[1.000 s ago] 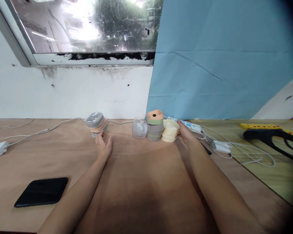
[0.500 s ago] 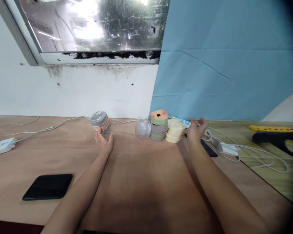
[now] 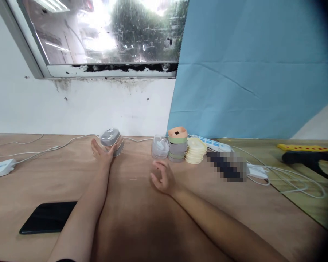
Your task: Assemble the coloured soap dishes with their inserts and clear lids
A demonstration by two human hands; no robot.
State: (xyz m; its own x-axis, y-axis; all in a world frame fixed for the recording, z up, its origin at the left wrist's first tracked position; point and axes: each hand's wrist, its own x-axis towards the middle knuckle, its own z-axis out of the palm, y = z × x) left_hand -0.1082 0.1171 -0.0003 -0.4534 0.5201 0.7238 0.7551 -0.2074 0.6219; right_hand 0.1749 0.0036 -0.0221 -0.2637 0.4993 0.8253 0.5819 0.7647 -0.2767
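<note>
In the head view, the rounded, grey-topped stack [image 3: 109, 136] on the wooden table [image 3: 138, 207] is partly hidden by the left hand [image 3: 103, 155], spread wide, whose contact cannot be made out, while the right hand [image 3: 165, 179] is held empty, loosely curled, thumb and fingers parted, before the clear plastic stack [image 3: 160, 147].

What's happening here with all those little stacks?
Someone's left hand is spread open at the grey-topped stack, with the thumb in front of it; whether it presses on it is hard to tell. The right hand is loosely curled and holds nothing that shows. It is in front of the clear stack. Next to that are the orange, green and grey stack and the pale yellow stack. All four stacks stand towards the back of the wooden table.
</note>
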